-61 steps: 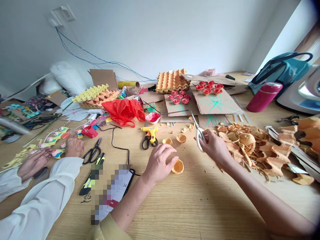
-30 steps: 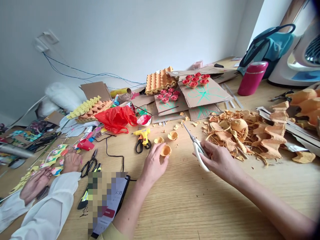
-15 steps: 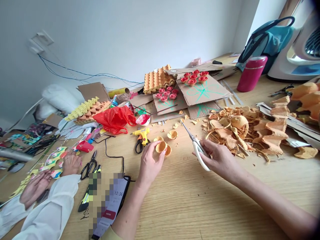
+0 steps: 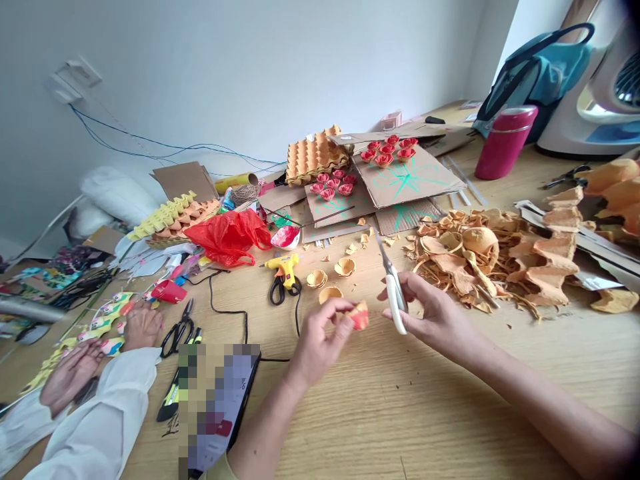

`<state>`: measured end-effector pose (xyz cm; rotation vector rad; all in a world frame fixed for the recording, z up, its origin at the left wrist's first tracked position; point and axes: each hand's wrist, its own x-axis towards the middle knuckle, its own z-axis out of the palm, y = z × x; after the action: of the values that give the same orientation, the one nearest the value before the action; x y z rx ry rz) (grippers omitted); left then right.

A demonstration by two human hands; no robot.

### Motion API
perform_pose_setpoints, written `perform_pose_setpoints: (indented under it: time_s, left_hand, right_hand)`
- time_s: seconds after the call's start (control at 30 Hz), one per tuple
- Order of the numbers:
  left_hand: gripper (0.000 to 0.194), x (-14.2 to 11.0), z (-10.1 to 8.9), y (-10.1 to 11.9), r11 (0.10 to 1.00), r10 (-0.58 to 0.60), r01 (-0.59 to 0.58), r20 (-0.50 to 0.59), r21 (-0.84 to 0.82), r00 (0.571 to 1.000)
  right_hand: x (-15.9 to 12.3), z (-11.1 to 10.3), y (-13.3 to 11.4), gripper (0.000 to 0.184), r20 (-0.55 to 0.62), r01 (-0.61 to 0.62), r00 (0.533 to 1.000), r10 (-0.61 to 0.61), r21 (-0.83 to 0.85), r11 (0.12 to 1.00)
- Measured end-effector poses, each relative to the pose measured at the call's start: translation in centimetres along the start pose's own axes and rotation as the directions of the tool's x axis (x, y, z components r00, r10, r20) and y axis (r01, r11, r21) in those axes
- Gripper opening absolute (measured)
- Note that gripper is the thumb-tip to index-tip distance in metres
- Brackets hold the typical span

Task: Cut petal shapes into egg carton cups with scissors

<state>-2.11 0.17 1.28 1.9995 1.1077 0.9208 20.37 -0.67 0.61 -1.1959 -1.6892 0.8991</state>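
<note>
My left hand (image 4: 320, 341) pinches a small cup cut from egg carton (image 4: 359, 316), orange with red colour on its outside, just above the table. White-handled scissors (image 4: 395, 297) are in my right hand (image 4: 433, 310), blades pointing away from me. A narrow gap lies between the scissors and the held cup. Behind my left hand stand a single orange cup (image 4: 331, 294) and two small nested stacks of petal-edged cups, one on the left (image 4: 317, 279) and one on the right (image 4: 345, 267).
A yellow glue gun (image 4: 283, 268) sits left of the cups, near black-handled scissors. Egg carton scraps (image 4: 460, 260) are heaped at right. Red paper flowers (image 4: 385, 157) rest on cardboard (image 4: 425, 183) behind. A phone (image 4: 225, 407) lies at front left, beside another person's hands (image 4: 143, 323).
My left hand has lifted a cup off the table and moved it right and nearer, turning its red outside into view. The scissors have tilted more upright.
</note>
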Motion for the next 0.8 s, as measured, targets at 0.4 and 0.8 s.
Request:
perform_pose_setpoints:
  time_s: [0.4, 0.8]
  left_hand:
    - [0.041, -0.8, 3.3, -0.8, 0.887, 0.150, -0.110, -0.055, 0.449, 0.987]
    - [0.035, -0.3, 0.4, -1.7, 0.846, 0.212, -0.087, -0.182, 0.525, 0.960]
  right_hand:
    - [0.2, 1.1, 1.1, 0.011, 0.015, -0.028, 0.999, 0.029, -0.104, 0.994]
    - [0.3, 0.5, 1.8, 0.011, -0.062, -0.077, 0.996, 0.070, -0.116, 0.990]
